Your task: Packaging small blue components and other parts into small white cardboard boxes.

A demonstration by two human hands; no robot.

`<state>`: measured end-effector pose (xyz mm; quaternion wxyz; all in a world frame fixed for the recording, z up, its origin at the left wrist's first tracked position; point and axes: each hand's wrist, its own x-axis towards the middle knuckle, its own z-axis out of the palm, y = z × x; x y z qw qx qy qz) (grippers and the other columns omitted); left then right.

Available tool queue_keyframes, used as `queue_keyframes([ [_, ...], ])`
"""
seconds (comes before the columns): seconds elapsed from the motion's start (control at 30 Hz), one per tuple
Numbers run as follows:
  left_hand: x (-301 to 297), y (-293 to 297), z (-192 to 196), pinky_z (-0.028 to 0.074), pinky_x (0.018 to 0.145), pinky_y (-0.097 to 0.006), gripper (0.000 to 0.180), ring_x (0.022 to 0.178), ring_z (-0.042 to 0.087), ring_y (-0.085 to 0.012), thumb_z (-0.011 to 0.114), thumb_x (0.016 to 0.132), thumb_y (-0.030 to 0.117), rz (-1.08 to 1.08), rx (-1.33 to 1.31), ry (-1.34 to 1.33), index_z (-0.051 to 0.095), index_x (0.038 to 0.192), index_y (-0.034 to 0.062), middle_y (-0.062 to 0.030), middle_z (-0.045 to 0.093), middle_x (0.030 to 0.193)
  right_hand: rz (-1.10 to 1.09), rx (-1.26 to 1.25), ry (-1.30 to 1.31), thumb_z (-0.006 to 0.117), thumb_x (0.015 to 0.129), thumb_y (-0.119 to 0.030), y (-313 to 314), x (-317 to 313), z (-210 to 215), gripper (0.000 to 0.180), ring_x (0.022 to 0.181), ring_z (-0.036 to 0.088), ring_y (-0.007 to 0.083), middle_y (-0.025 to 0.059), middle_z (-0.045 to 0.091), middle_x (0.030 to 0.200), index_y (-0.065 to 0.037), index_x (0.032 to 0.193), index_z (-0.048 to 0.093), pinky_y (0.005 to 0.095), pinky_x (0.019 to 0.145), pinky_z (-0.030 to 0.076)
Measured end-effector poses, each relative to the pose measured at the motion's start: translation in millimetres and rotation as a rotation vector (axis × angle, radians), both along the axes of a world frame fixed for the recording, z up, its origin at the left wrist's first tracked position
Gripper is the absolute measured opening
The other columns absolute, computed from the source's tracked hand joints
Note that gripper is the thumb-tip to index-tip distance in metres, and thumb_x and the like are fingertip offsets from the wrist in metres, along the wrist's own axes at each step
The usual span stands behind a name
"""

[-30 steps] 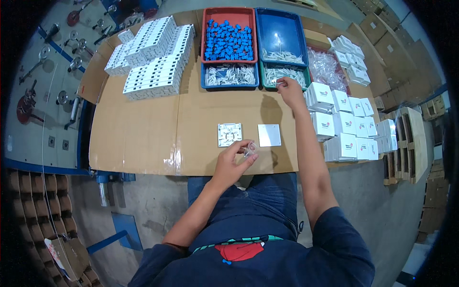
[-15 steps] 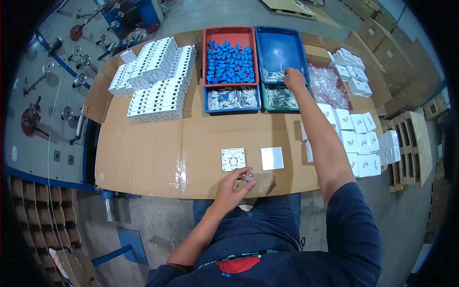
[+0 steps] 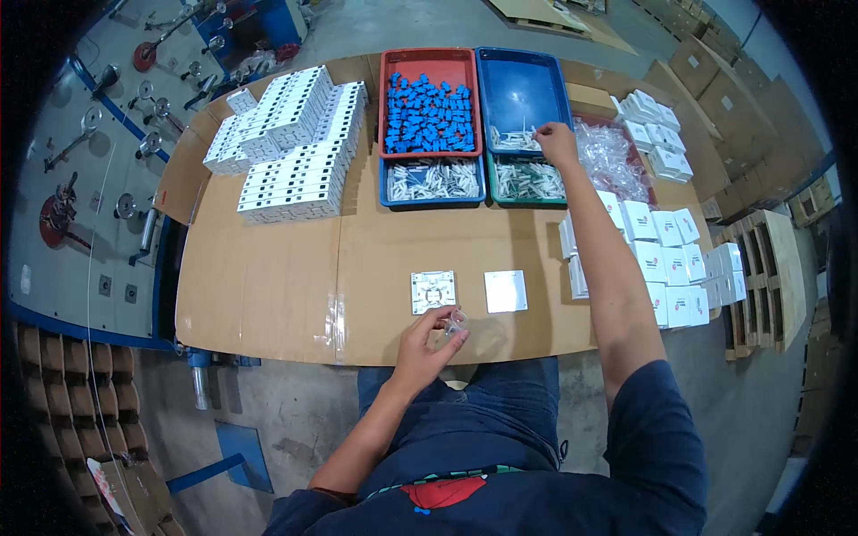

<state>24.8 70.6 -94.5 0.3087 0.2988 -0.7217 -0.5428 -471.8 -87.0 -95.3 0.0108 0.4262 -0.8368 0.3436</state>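
My left hand [image 3: 420,353] is closed around a small clear plastic piece [image 3: 458,320] at the table's near edge; whether it is a bag or a moulded part I cannot tell. Just beyond it lies a square white frame with a detailed inner face [image 3: 433,293], and to the right of that a plain white square plate [image 3: 506,291]. Stretched far forward, my right hand [image 3: 558,144] has its fingers pinched at the near right corner of the blue tray [image 3: 523,89], beside small white pieces [image 3: 514,139]. What sits between those fingertips is too small to make out.
A red tray [image 3: 429,62] holds blue parts. Nearer stand a blue tray [image 3: 433,205] and a green tray [image 3: 527,203], both with slim pale pieces. Clear plastic [image 3: 612,161] fills a tray at right. White boxes [image 3: 657,255] line the right side; white units [image 3: 295,179] are stacked left.
My right hand has shifted slightly right and is still at the blue tray's corner. The left hand has turned a little, with the clear plastic piece still in it.
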Motion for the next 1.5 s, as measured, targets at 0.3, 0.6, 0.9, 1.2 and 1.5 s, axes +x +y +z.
queue_keyframes([
  [0.3, -9, 4, -1, 0.055, 0.091, -0.034, 0.043, 0.102, 0.07, -0.0226, 0.081, 0.086, 0.01, 0.066, -0.053, 0.069, 0.066, 0.126, 0.0001, -0.0119, 0.072, 0.111, 0.239, -0.082, -0.221, 0.079, 0.084, -0.021, 104, 119, 53, 0.025, 0.079, 0.071, 0.0203, 0.0097, 0.075, 0.087, -0.002, 0.1, 0.074, 0.0339, 0.073, 0.054],
  [0.6, -14, -2, 12, 0.054, 0.09, -0.034, 0.043, 0.101, 0.068, -0.0222, 0.082, 0.085, 0.013, 0.081, -0.166, 0.118, 0.067, 0.124, 0.0018, -0.0113, 0.071, 0.112, 0.454, 0.018, -0.63, 0.074, 0.09, -0.009, 229, 281, 98, 0.012, 0.066, 0.049, 0.0016, -0.0037, 0.068, 0.083, -0.001, 0.1, 0.074, 0.0217, 0.058, 0.041],
  [0.9, -5, 2, 17, 0.055, 0.088, -0.035, 0.042, 0.1, 0.068, -0.0256, 0.082, 0.085, 0.017, 0.095, -0.17, 0.151, 0.068, 0.122, 0.0024, -0.0133, 0.07, 0.111, 0.509, 0.133, -0.519, 0.075, 0.09, -0.01, 229, 321, 105, 0.012, 0.063, 0.051, 0.0086, 0.0028, 0.068, 0.086, -0.001, 0.098, 0.072, 0.0257, 0.057, 0.042],
  [1.2, 1, -1, 12, 0.055, 0.088, -0.035, 0.038, 0.103, 0.069, -0.0247, 0.079, 0.09, 0.015, 0.081, -0.144, 0.135, 0.068, 0.125, 0.0042, -0.0132, 0.07, 0.115, 0.622, 0.017, -0.513, 0.072, 0.095, -0.014, 227, 318, 89, 0.013, 0.069, 0.051, 0.0107, 0.0045, 0.062, 0.084, -0.001, 0.098, 0.074, 0.027, 0.063, 0.042],
  [1.5, 14, -19, 27, 0.048, 0.108, -0.042, 0.059, 0.12, 0.065, -0.027, 0.034, 0.112, 0.046, -0.103, 0.872, 0.614, 0.052, 0.143, -0.0012, -0.0144, 0.066, 0.13, 0.524, -0.051, -0.581, 0.069, 0.099, -0.013, 227, 300, 84, 0.013, 0.069, 0.047, 0.0057, -0.0011, 0.064, 0.089, -0.001, 0.101, 0.075, 0.0231, 0.064, 0.04],
])
